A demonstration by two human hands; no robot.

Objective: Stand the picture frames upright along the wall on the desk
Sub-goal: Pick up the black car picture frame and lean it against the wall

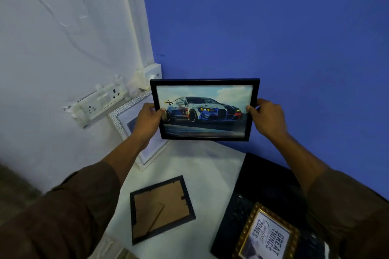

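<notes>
Both hands are clamped on the car frame (205,110) mid-picture, left hand (148,119) and right hand (266,119) pinching its side edges, held above the desk (189,166). I'd lower it level, bottom edge first, then lean it on the blue wall (273,27).

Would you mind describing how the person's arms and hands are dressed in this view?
Both arms wear loose dark brown sleeves pushed up, leaving the forearms bare. The left hand and right hand are bare: no gloves, rings, watch or markings are visible.
</notes>
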